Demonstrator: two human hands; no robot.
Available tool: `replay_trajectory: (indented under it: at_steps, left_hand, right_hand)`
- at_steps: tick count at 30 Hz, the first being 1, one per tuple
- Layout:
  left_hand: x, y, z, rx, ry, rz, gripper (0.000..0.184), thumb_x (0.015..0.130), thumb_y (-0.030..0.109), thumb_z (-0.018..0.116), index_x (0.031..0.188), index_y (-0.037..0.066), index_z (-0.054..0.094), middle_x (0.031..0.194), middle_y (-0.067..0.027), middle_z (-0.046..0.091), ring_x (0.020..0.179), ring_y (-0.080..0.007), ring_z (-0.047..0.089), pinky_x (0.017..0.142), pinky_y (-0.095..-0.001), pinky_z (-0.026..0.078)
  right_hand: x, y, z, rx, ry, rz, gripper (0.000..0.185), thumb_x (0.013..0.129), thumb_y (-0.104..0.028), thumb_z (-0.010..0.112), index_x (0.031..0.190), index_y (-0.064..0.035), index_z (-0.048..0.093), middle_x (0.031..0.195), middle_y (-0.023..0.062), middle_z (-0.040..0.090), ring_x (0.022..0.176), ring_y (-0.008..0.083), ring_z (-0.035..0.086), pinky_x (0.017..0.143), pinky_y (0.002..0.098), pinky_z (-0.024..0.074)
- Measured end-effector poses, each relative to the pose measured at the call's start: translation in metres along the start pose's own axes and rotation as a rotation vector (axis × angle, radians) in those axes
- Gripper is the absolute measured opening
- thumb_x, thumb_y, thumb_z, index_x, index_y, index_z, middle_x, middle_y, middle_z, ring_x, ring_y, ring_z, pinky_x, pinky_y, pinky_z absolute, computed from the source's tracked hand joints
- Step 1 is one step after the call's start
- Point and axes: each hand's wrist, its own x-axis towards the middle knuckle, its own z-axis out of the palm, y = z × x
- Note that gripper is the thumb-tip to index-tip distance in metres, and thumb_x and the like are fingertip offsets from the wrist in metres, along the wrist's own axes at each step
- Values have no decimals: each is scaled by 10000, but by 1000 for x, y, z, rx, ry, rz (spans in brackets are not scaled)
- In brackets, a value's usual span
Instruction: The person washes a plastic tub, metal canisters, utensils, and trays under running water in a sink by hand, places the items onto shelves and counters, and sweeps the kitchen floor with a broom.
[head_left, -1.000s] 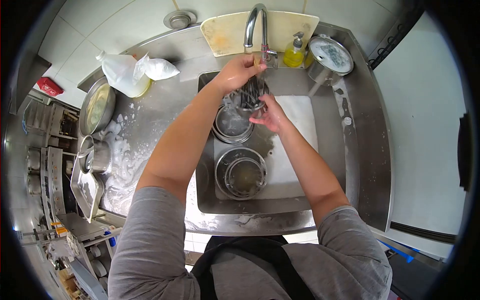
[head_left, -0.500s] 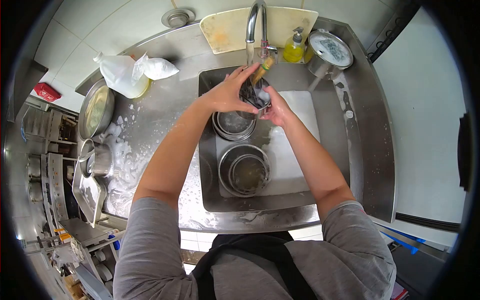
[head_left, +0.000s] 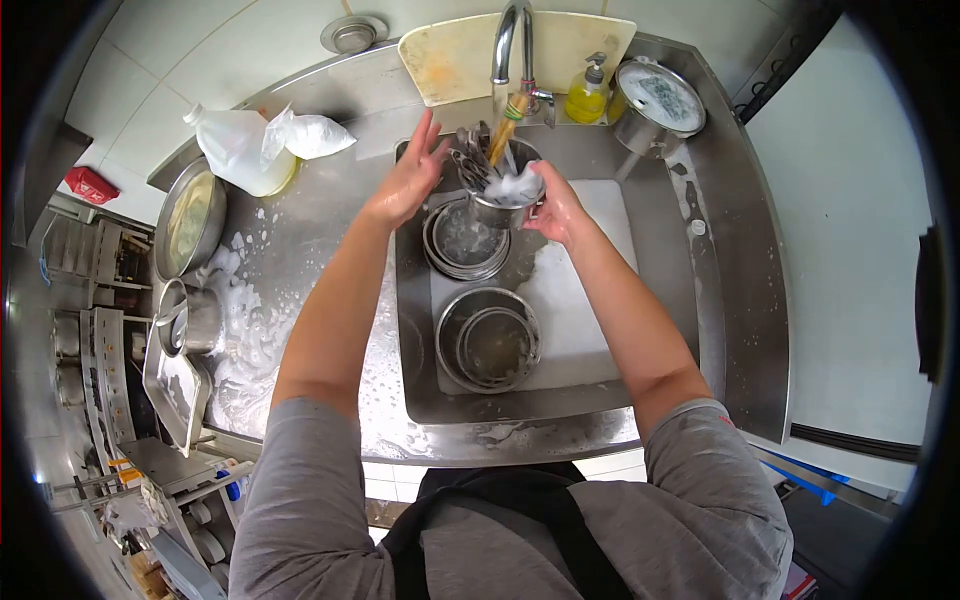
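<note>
My right hand [head_left: 556, 205] grips the side of a metal container [head_left: 503, 216] packed with metal utensils [head_left: 474, 163], a wooden-handled tool [head_left: 507, 128] and white suds. The container is held under the faucet [head_left: 511, 50], above the sink. To its left, my left hand [head_left: 408, 178] is raised with fingers spread, touching nothing. Below the container, stacked metal bowls [head_left: 468, 262] stand in the sink [head_left: 560, 405]. Nearer to me sits another metal bowl [head_left: 444, 335], with a smaller bowl of cloudy water [head_left: 497, 350] inside it.
On the left counter are a plastic jug [head_left: 240, 155], a white bag [head_left: 315, 135], a large metal bowl [head_left: 190, 222], a metal pot [head_left: 192, 318] and a tray [head_left: 178, 385]. Behind the sink stand a cutting board [head_left: 450, 65], a yellow soap bottle [head_left: 586, 97] and a sudsy pot [head_left: 648, 133].
My left hand has let go of the container and moved left, fingers spread. The container, still in my right hand, has tilted and its utensils now show more plainly.
</note>
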Motion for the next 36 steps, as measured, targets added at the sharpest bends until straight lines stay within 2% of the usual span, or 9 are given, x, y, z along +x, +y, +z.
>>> replay_trajectory:
  at_steps: [6,10,14,20,22,25,29,32,36]
  left_hand:
    - [-4,-24,51,75,-28,167,1226,581,338,842,1428,54,3,1423,-175,257,1287,-263,315,1045,-345,266]
    - [10,-10,61,544,116,-98,1238,530,341,859,1426,42,59,1302,-215,407,1208,-339,403,1013,-377,317]
    - [6,-26,49,604,-99,363,1265,509,424,838,1436,113,36,1374,-218,321,1291,-384,283,1047,-457,255]
    - [4,-1,59,766,-224,-48,1098,565,457,800,1431,283,147,1393,-124,331,1318,-354,250,1030,-612,135]
    - [10,-19,58,525,-217,34,1067,597,366,812,1431,252,158,1330,-156,389,1244,-345,368,1021,-548,247]
    - [11,-34,68,331,375,170,1095,628,209,822,1429,80,86,1256,-226,433,1112,-274,494,867,-324,459]
    - [15,-42,84,-108,618,-51,851,762,340,724,1344,-22,220,1121,-157,530,1037,-198,523,875,-303,419]
    - [47,-67,98,-146,997,-69,700,762,333,724,1238,-23,353,1048,-133,555,970,-185,544,843,-302,429]
    - [58,-43,115,-1066,1076,-13,498,845,339,613,1188,27,429,1033,-104,578,929,-227,574,789,-316,472]
  right_hand:
    - [6,8,3,-91,-17,28,362,807,-432,469,1059,-173,483,796,-12,458,581,100,346,603,350,379]
    - [5,9,5,-184,-20,-28,357,826,-435,447,1065,-172,484,793,-13,460,539,99,329,577,321,361]
    - [-1,-16,-2,-356,-16,134,336,816,-453,440,1027,-202,514,791,-5,461,544,110,342,616,353,367]
    - [1,-13,-6,-415,1,93,321,815,-461,437,988,-209,534,674,11,440,542,125,377,665,365,366]
    - [6,-9,-12,-395,-62,164,306,814,-435,442,1006,-214,535,720,14,466,540,120,378,659,384,385]
    - [8,-13,0,-456,62,160,319,806,-413,456,1032,-202,535,759,21,483,529,132,372,602,370,395]
    - [9,-34,29,-618,76,-55,405,784,-426,459,1054,-144,566,858,91,573,770,267,575,804,491,429]
    - [60,-35,22,-1282,159,-381,451,782,-410,479,1144,-158,570,999,177,594,1028,373,521,948,506,360]
    - [7,-50,82,-1749,549,-394,516,745,-405,528,1225,-215,538,1283,137,433,1195,381,385,922,577,337]
